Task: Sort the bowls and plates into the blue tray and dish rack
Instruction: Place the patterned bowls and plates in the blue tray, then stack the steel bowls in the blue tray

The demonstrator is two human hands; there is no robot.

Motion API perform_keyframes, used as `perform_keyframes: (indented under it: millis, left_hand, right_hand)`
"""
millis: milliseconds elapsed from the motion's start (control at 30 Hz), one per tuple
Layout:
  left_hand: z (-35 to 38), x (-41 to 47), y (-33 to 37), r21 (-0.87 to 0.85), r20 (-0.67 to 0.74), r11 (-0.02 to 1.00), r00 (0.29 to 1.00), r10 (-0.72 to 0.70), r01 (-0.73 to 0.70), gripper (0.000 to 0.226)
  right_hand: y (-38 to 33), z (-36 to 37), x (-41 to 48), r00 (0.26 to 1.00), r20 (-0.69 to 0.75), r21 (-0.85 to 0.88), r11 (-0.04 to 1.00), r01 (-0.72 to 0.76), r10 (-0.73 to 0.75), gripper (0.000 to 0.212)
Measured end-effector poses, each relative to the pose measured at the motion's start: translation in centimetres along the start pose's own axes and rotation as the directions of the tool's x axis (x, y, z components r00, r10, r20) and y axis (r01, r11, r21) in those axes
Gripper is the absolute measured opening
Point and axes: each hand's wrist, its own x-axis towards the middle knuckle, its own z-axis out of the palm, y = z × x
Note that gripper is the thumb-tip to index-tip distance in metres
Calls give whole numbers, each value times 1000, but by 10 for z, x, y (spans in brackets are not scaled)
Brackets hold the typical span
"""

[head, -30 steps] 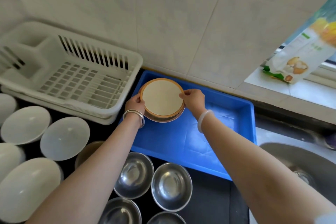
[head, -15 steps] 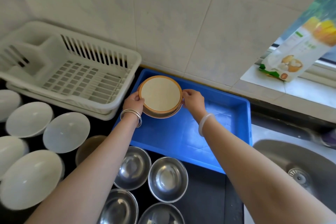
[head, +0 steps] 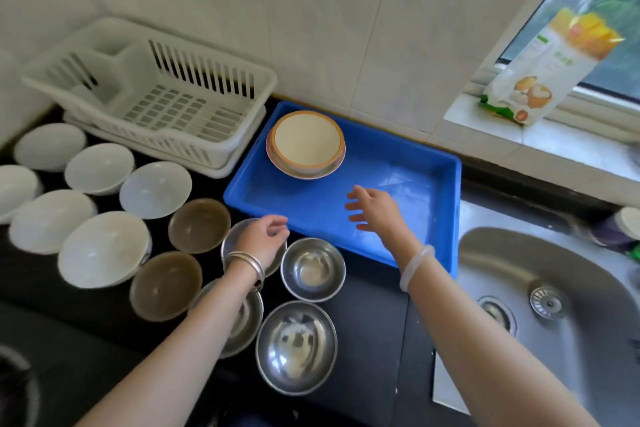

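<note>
A cream bowl with an orange rim (head: 306, 142) sits stacked on another dish in the far left corner of the blue tray (head: 420, 204). My right hand (head: 375, 211) hovers over the tray's middle, fingers spread, holding nothing. My left hand (head: 262, 240) hangs with loosely curled fingers above a steel bowl (head: 231, 246) at the tray's near left edge; contact with it cannot be told. More steel bowls (head: 312, 269) stand below. Two brown bowls (head: 199, 225) and several white bowls (head: 156, 189) lie to the left. The white dish rack (head: 152, 97) is empty.
A steel sink (head: 547, 302) lies to the right of the tray. A food packet (head: 540, 69) leans on the window sill at the upper right. The tiled wall runs behind the rack and tray. A dark stove edge (head: 17, 388) shows at the lower left.
Both hands have let go of the orange-rimmed bowl and pulled back toward me. The bowl now rests in the tray's far left corner. The camera view has shifted, showing more of the counter.
</note>
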Motion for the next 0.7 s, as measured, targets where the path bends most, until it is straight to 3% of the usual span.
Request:
perform_keyframes:
  millis: [167, 333, 500, 600, 700]
  left_hand:
    - [11, -47, -38, 156, 75, 988, 997, -33, 21, 29]
    - [16, -66, -52, 212, 63, 977, 998, 6, -19, 26]
    - [16, -71, -62, 291, 104, 957, 994, -37, 5, 25]
    - [17, -72, -65, 387, 123, 922, 992, -26, -24, 27]
    - [17, -70, -63, 466, 109, 884, 994, -18, -35, 23]
  right_hand:
    - [55, 7, -44, 988, 20, -142, 979, -146, 151, 27]
    - [95, 22, -60, 989, 28, -382, 916, -124, 146, 31]
    - [102, 40, -57, 976, 51, -121, 972, -202, 210, 15]
    - [101, 40, -59, 977, 37, 21, 978, -209, 208, 21]
    - [97, 34, -65, 981, 0, 34, 981, -193, 194, 24]
